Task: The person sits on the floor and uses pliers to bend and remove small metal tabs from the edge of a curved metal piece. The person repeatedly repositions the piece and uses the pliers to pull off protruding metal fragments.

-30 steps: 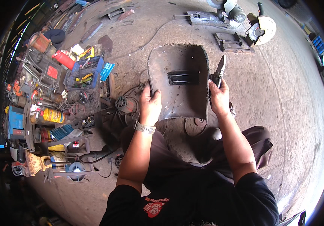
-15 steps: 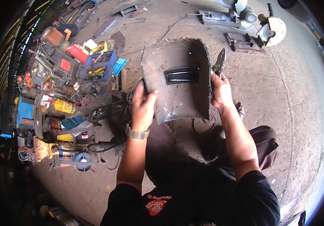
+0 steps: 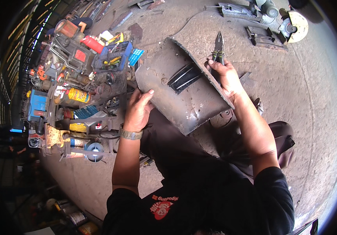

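A worn brown welding shield [image 3: 194, 102], curved and with a dark rectangular window, is held tilted above my lap, its hollow inner side up. My left hand [image 3: 138, 109] grips its left edge, thumb on the inner face and fingers hidden underneath. Close against the shield's right edge, my right hand [image 3: 228, 76] is closed round the handles of pliers [image 3: 218, 49], whose jaws point away from me. Whether the right fingers also bear on the shield is hidden behind its rim.
Left stands a cluttered bench with a blue toolbox [image 3: 113, 55], a yellow bottle [image 3: 78, 95] and a red bottle [image 3: 92, 44]. A cut-off saw [image 3: 291, 27] sits far right on the concrete floor. A cable [image 3: 190, 19] runs across the floor behind the shield. At the far left is another person's arm [image 3: 82, 27].
The welding shield has turned and tilted, its lower end swinging right and its left edge dropping. My right hand has risen slightly, and the pliers now point straighter away from me.
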Action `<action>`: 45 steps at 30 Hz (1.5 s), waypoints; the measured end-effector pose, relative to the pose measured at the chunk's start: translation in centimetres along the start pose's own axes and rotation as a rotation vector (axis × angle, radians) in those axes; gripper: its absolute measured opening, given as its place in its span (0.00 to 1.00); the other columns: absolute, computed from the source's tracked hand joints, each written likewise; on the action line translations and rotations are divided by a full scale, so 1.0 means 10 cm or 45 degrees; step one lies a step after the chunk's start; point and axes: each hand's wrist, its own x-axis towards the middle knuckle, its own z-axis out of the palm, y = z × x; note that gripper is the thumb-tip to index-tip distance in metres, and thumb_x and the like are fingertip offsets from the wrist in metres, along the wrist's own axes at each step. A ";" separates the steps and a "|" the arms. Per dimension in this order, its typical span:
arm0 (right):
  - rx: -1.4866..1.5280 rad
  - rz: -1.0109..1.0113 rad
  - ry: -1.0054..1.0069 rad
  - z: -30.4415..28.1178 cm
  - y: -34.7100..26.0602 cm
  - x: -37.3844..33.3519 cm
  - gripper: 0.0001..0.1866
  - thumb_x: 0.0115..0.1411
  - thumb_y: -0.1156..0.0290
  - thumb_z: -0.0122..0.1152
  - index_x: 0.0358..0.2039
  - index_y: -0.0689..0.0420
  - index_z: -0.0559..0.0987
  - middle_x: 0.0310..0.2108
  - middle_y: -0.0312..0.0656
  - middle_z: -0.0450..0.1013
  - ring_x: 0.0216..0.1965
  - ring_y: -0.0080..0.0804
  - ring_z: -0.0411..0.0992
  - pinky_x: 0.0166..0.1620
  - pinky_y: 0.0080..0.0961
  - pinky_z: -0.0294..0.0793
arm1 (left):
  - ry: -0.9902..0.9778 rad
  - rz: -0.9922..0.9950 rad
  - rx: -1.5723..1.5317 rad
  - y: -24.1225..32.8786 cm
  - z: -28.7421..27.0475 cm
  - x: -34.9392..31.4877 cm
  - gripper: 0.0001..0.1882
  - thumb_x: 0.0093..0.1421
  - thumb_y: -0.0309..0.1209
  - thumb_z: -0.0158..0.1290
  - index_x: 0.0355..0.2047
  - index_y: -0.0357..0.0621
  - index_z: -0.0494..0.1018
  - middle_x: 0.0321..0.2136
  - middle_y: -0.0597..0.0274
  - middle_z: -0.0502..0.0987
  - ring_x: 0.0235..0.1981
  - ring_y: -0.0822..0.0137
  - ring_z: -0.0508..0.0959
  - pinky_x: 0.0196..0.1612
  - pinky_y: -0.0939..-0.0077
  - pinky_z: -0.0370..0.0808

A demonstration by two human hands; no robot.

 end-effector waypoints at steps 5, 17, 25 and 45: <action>-0.088 0.010 -0.035 -0.09 0.03 0.01 0.10 0.63 0.78 0.61 0.44 0.62 0.76 0.33 0.38 0.76 0.35 0.26 0.74 0.41 0.21 0.75 | 0.040 0.081 0.203 0.19 0.06 -0.01 0.26 0.66 0.29 0.57 0.62 0.39 0.63 0.50 0.60 0.76 0.52 0.70 0.74 0.54 0.74 0.72; -0.401 0.029 -0.345 -0.32 -0.28 0.12 0.10 0.64 0.76 0.60 0.46 0.60 0.76 0.35 0.36 0.75 0.37 0.25 0.74 0.42 0.23 0.76 | -0.255 0.588 2.035 0.37 0.45 0.61 0.60 0.42 0.48 0.75 0.67 0.32 0.54 0.61 0.28 0.64 0.62 0.36 0.67 0.62 0.54 0.69; -0.457 -0.002 -0.227 -0.59 -0.54 0.05 0.12 0.63 0.75 0.62 0.47 0.60 0.76 0.35 0.37 0.75 0.37 0.25 0.74 0.42 0.24 0.76 | -0.150 0.880 1.850 -0.07 1.00 0.67 0.79 0.35 0.47 0.78 0.72 0.39 0.29 0.56 0.30 0.62 0.54 0.35 0.71 0.54 0.52 0.74; -0.685 -0.070 -0.331 -0.18 -0.84 0.17 0.13 0.63 0.72 0.65 0.46 0.59 0.77 0.34 0.34 0.76 0.32 0.22 0.74 0.38 0.20 0.76 | 0.175 0.986 1.917 -0.12 0.97 0.71 0.81 0.35 0.47 0.78 0.70 0.31 0.26 0.49 0.33 0.65 0.45 0.38 0.73 0.49 0.54 0.74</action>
